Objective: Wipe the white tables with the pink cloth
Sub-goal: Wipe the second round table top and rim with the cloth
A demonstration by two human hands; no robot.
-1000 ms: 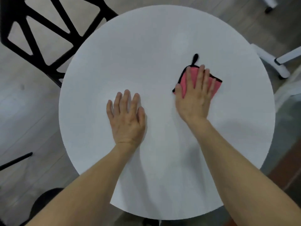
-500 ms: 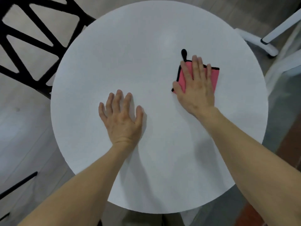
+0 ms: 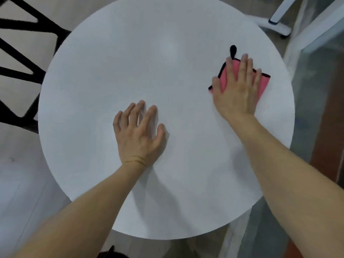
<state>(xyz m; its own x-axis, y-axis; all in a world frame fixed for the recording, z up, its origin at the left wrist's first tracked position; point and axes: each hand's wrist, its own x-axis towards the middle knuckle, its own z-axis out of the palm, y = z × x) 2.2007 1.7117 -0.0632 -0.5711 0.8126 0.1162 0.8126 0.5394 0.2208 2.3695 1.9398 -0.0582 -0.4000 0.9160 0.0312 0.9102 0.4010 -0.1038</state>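
Matt smooth white table [image 3: 130, 62], soft pink cloth [image 3: 263, 84]

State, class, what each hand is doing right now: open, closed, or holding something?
Left hand: open, resting on the white table, holding nothing.
Right hand: open, flat fingers pressing the pink cloth onto the table.

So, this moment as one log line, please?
right hand: presses pink black-edged cloth | left hand: rests on round white table
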